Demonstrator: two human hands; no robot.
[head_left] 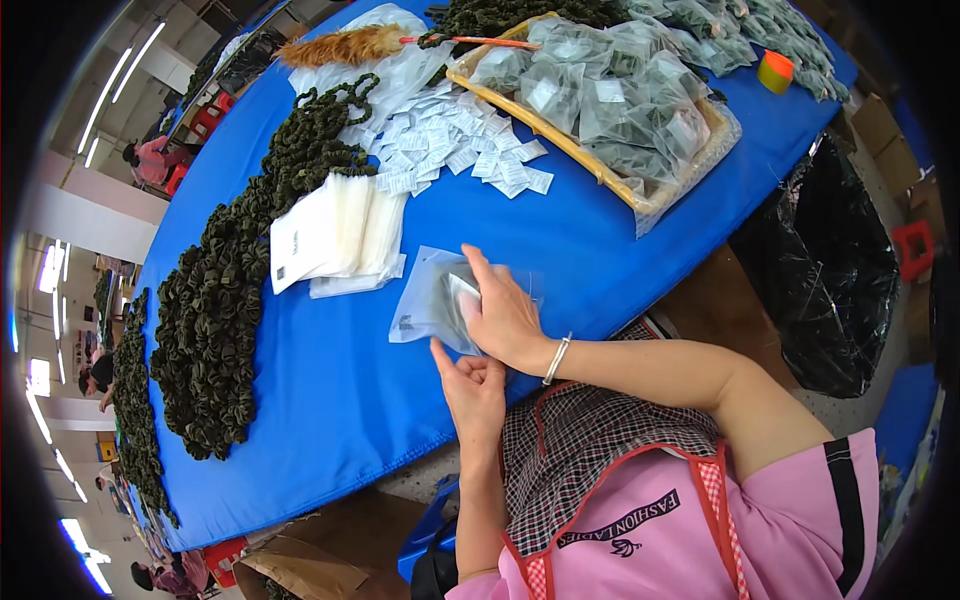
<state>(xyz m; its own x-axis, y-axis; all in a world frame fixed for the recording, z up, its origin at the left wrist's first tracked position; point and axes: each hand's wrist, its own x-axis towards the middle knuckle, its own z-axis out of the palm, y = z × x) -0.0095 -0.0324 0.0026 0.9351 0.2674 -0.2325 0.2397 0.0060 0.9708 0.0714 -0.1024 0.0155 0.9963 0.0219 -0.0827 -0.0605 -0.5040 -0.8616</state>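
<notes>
A frosted clear plastic bag [416,300] with something dark green inside lies at the table's near side, between my hands. My right hand [507,318] is over the bag's right part, fingers gripping it. Under its thumb and fingers a small white piece [463,290] shows, partly hidden. My left hand [472,398] is at the bag's lower edge, with the index finger stretched along it and the other fingers curled. What those curled fingers pinch is partly hidden. Left of the bag is a stack of flat frosted bags [335,230]. Beyond lie many small white packets [450,140].
Dark green gathered fabric bands, like scrunchies [212,335], are heaped along the left. A yellow-rimmed tray [560,140] of filled bags stands at the far right, near an orange and yellow tape roll [775,72]. A brown feather duster [345,46] lies behind. A black plastic bag [825,270] hangs beside the table.
</notes>
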